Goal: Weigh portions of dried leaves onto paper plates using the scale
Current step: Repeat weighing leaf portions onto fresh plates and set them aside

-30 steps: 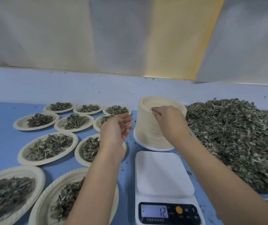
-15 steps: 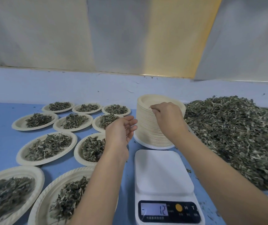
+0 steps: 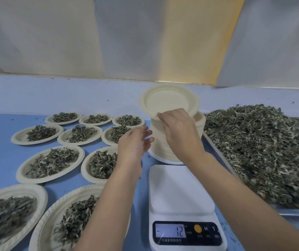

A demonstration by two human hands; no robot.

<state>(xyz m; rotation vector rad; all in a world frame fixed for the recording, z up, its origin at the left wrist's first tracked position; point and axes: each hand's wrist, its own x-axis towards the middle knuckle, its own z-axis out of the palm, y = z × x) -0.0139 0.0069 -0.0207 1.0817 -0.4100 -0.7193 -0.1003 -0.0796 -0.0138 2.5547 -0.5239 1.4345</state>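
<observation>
My right hand (image 3: 179, 131) pinches the near rim of a bare paper plate (image 3: 168, 100) and tilts it up off the tall plate stack (image 3: 161, 142). Just left of the stack hovers my left hand (image 3: 134, 144), fingers relaxed and holding nothing. In front of the stack stands the white scale (image 3: 179, 189), its platform bare and its display (image 3: 170, 230) showing -12. A large heap of dried leaves (image 3: 260, 151) lies on a metal tray at the right.
Several paper plates with leaf portions cover the blue table on the left, such as the plate (image 3: 50, 163) and the near plate (image 3: 54, 221). The tray's metal edge (image 3: 289, 211) runs beside the scale. A pale wall rises behind.
My right hand has lifted the top plate off the stack and tilted it up. My left hand has moved slightly toward the stack. The scale reading is unchanged.
</observation>
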